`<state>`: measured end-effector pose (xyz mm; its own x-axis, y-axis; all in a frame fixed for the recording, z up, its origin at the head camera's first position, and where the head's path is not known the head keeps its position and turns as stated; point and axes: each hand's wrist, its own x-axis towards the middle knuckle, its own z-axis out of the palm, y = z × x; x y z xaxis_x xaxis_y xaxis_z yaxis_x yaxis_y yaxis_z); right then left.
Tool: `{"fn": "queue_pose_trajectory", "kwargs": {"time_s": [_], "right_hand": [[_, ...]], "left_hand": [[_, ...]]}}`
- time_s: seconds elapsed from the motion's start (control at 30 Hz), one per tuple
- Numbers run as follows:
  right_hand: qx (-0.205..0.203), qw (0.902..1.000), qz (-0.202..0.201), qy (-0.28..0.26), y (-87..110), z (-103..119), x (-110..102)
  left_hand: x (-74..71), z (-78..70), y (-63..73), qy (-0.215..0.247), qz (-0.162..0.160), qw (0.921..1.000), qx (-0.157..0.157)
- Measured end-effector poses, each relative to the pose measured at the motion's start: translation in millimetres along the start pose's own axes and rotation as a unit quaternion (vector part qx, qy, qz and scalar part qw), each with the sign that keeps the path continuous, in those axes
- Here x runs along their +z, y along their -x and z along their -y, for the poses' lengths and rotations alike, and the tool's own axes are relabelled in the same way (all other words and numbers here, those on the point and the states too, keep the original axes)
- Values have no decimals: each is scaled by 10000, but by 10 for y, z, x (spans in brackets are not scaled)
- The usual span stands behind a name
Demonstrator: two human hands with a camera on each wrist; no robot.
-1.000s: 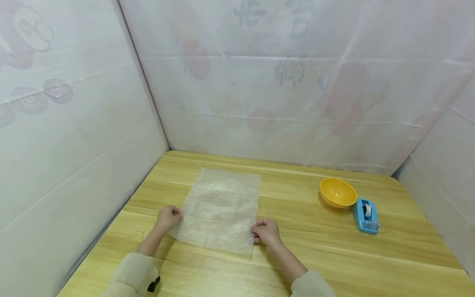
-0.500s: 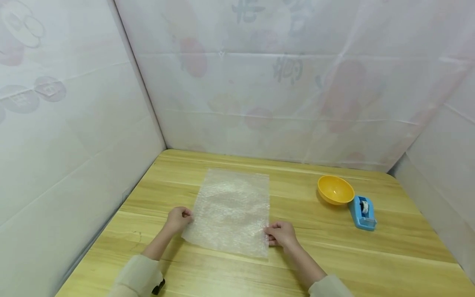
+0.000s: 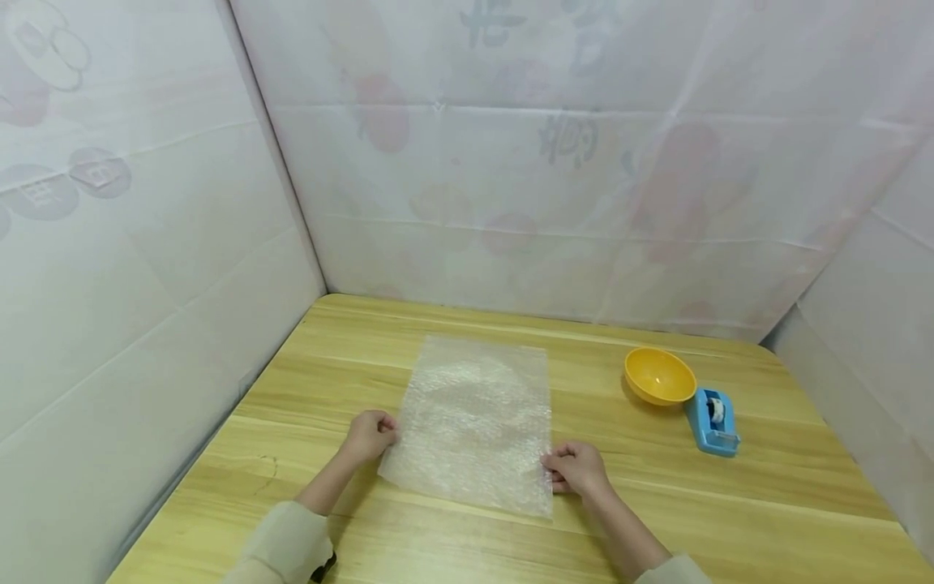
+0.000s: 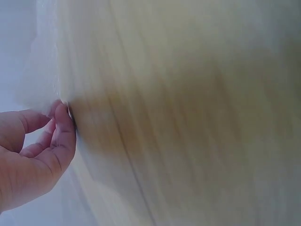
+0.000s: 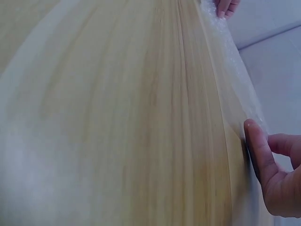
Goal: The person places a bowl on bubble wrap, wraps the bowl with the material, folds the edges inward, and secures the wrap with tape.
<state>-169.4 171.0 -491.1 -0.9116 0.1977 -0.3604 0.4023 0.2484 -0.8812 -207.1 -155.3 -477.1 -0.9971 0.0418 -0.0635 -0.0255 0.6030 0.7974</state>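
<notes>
A clear sheet of bubble wrap (image 3: 474,422) lies spread on the wooden table between my two hands. My left hand (image 3: 370,435) pinches its left edge near the front corner; the left wrist view shows thumb and fingertips (image 4: 61,110) meeting on the film. On the opposite side my right hand (image 3: 578,468) pinches the right edge, close to the front corner. In the right wrist view the bubble wrap (image 5: 235,61) is seen nearly edge-on, with the right hand (image 5: 277,174) at its near side and the left hand at the top.
A yellow bowl (image 3: 660,376) stands at the back right of the wooden table (image 3: 438,543). Right beside it sits a blue tape dispenser (image 3: 713,423) with a roll of tape. White printed sheets (image 3: 540,186) hang as walls behind and along both sides.
Both hands have shifted to the right and slightly toward the front, sliding the bubble wrap along with them. The bowl and tape dispenser stay in place on the table.
</notes>
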Motion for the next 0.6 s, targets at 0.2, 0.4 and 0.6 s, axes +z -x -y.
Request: {"fn": "queue_pose_trajectory", "kwargs": {"time_s": [0.2, 0.4, 0.6], "right_hand": [[19, 9999, -43, 139, 22, -52, -154], [84, 9998, 51, 178, 17, -106, -370], [239, 9992, 140, 286, 11, -160, -592]], "left_hand": [[86, 9, -14, 287, 291, 9972, 630], [209, -97, -1, 451, 542, 9946, 755], [345, -292, 28, 379, 815, 9947, 506]]}}
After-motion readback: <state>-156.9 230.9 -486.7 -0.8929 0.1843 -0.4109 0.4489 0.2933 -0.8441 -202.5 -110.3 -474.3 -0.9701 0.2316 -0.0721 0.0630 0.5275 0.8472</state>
